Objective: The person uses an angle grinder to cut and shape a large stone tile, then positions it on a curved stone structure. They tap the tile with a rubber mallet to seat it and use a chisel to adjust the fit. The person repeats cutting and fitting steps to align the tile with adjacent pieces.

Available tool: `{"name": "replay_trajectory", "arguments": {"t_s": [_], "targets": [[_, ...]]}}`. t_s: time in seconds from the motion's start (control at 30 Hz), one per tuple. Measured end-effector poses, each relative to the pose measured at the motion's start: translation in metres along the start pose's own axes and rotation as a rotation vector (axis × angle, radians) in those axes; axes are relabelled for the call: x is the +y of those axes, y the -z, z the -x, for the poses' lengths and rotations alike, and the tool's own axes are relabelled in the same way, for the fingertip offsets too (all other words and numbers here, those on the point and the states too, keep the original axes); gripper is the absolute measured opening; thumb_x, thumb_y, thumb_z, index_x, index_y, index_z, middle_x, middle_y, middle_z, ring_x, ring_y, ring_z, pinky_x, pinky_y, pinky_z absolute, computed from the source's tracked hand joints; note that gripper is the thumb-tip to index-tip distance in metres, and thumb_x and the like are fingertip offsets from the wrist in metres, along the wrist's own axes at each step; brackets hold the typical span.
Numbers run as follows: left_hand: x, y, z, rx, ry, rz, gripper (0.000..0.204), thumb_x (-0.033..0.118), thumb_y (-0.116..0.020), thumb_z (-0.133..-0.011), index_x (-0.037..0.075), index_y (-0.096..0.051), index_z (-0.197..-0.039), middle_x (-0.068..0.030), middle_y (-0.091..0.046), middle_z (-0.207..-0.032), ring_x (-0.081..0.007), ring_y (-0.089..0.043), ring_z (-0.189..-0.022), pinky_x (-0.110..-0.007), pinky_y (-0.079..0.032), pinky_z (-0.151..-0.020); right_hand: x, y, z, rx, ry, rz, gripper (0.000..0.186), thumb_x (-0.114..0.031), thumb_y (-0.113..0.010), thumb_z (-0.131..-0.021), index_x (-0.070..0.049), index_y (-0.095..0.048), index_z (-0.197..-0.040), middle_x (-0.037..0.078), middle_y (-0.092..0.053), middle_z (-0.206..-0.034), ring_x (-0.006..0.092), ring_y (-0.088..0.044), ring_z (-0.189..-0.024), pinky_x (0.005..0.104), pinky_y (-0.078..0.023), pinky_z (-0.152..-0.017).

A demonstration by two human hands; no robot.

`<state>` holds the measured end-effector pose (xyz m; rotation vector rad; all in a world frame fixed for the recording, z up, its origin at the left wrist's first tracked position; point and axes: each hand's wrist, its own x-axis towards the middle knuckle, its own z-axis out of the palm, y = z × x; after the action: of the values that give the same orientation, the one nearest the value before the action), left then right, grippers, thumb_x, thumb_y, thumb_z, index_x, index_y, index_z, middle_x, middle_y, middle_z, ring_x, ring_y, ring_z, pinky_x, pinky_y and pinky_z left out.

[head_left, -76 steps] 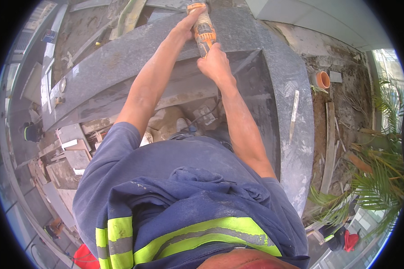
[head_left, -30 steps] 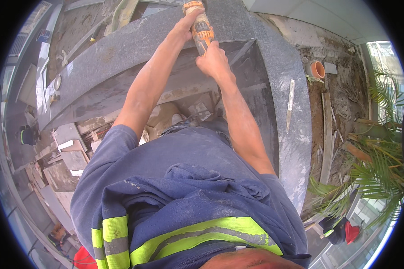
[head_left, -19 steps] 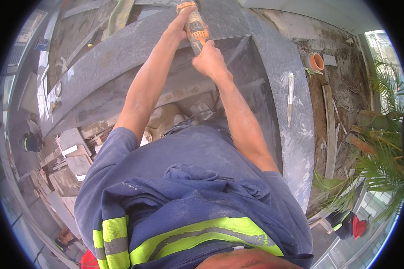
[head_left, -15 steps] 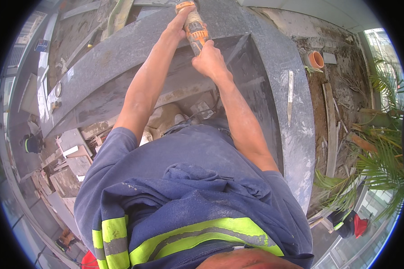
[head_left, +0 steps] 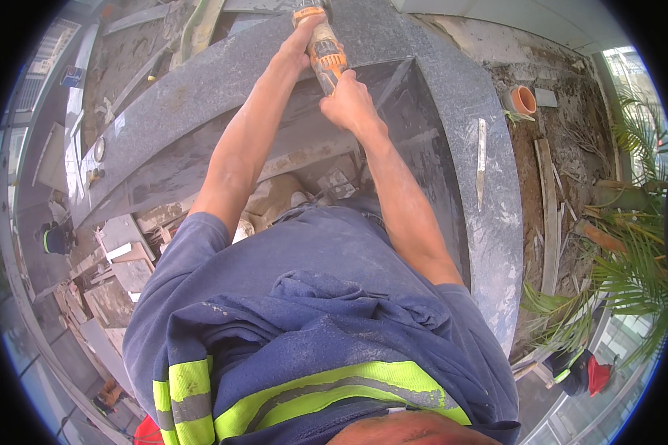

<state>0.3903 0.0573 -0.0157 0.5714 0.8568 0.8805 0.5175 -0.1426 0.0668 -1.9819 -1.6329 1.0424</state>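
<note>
We have both hands on one power tool (head_left: 326, 53), orange, grey and black, which lies lengthwise between them over the far stretch of the dark stone counter (head_left: 193, 85). Our left grip (head_left: 302, 38) is wrapped about the tool's front part, thumb along its upper side and the other fingers mostly hidden from us; our right grip (head_left: 349, 99) is closed around the rear end, nearer to our body. Just beyond the left grip the tool's head runs up to the edge of view, so we cannot tell whether it touches the stone. Well to the left of the left grip, a small round thing (head_left: 99, 150) sits on the counter, and farther toward us on that side loose boards (head_left: 132, 274) lie in a jumble. To the right of the right grip, the counter turns a corner and comes back toward us, bearing a narrow, pointed white strip (head_left: 482, 163). Farther right of that grip, past the counter, we see an orange pipe (head_left: 523, 100) with its round mouth showing, a pale tile (head_left: 546, 98) just beside it, and a long plank (head_left: 550, 215) on the soil (head_left: 531, 178). Green palm leaves (head_left: 631, 278) spread nearer to us on the same side.
</note>
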Motion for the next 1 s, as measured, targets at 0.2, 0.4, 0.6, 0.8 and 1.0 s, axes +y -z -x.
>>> {"name": "replay_trajectory", "arguments": {"t_s": [0.2,0.4,0.6,0.8,1.0], "targets": [[0.002,-0.013,0.016,-0.008,-0.019,-0.029,0.063,0.032,-0.077,-0.104,0.001,-0.041,-0.146,-0.0272,-0.067,-0.111,-0.0437,-0.079,-0.089,-0.061,-0.07,-0.077,0.005,0.001,0.004,0.017,0.003,-0.018,0.057,-0.013,-0.075,-0.094,0.016,-0.048,-0.135,0.038,-0.075,-0.115,0.0428,-0.082,-0.092,0.0474,-0.066,-0.076],[0.001,-0.022,0.041,0.024,0.017,-0.009,0.065,0.03,-0.078,-0.104,0.003,-0.04,-0.149,-0.0284,-0.065,-0.115,-0.0456,-0.078,-0.093,-0.064,-0.068,-0.08,0.007,0.0,0.018,0.01,-0.021,-0.027,0.058,-0.013,-0.075,-0.094,0.016,-0.048,-0.136,0.039,-0.074,-0.119,0.0471,-0.08,-0.106,0.0504,-0.066,-0.086],[-0.002,-0.014,0.04,-0.007,0.016,0.008,0.068,0.03,-0.079,-0.104,0.004,-0.039,-0.153,-0.0292,-0.064,-0.118,-0.0481,-0.077,-0.097,-0.068,-0.067,-0.082,0.002,0.004,0.029,-0.011,-0.031,-0.015,0.061,-0.014,-0.075,-0.093,0.016,-0.047,-0.138,0.042,-0.072,-0.125,0.0525,-0.074,-0.122,0.0553,-0.06,-0.105],[-0.006,-0.02,0.045,0.011,0.021,-0.042,0.063,0.038,-0.074,-0.106,0.004,-0.042,-0.148,-0.0274,-0.066,-0.115,-0.048,-0.08,-0.099,-0.066,-0.07,-0.083,0.005,0.004,0.034,-0.003,-0.028,-0.031,0.058,-0.012,-0.073,-0.093,0.017,-0.049,-0.137,0.043,-0.071,-0.125,0.0529,-0.073,-0.122,0.0556,-0.059,-0.105],[-0.002,-0.02,0.041,0.01,0.036,0.004,0.066,0.032,-0.077,-0.104,0.003,-0.04,-0.15,-0.0287,-0.065,-0.113,-0.0484,-0.078,-0.094,-0.068,-0.068,-0.081,0.005,0.005,0.029,-0.004,-0.033,-0.037,0.058,-0.013,-0.074,-0.092,0.016,-0.049,-0.136,0.042,-0.072,-0.125,0.0527,-0.073,-0.122,0.0554,-0.059,-0.105]]}}
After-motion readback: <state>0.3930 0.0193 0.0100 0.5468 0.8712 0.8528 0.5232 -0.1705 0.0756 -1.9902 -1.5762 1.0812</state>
